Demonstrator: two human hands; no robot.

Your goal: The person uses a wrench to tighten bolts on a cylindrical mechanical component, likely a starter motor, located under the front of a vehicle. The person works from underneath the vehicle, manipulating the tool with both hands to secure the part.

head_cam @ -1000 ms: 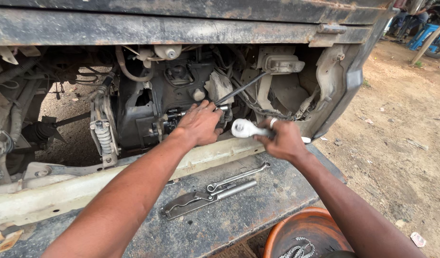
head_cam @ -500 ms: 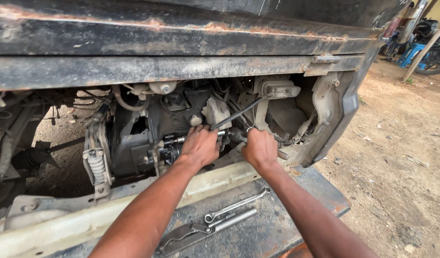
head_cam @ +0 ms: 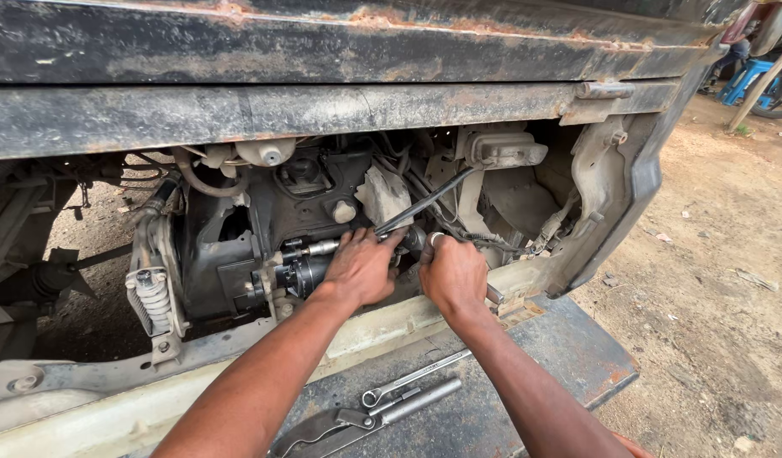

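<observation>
My left hand [head_cam: 361, 267] lies over the right end of a dark cylindrical engine part [head_cam: 299, 273], fingers reaching forward under a black rod [head_cam: 425, 203]. Whether its thumb wraps the part is hidden. Just to its right, my right hand [head_cam: 453, 273] is closed around a silver spanner [head_cam: 436, 239]; the ring end pokes out above the knuckles and a bit of shank shows below the palm. Both hands are inside the open engine bay of a vehicle, almost touching each other.
A rusty dark body panel [head_cam: 340, 110] overhangs the bay. On the grey metal plate [head_cam: 569, 356] below my arms lie a spanner [head_cam: 416, 376] and a heavier hinged tool [head_cam: 365, 418]. A coil spring [head_cam: 153, 298] sits at left. Dirt ground [head_cam: 722, 280] spreads to the right.
My right hand has carried the spanner from open air in toward the engine, next to my left hand. My view has moved closer and lower.
</observation>
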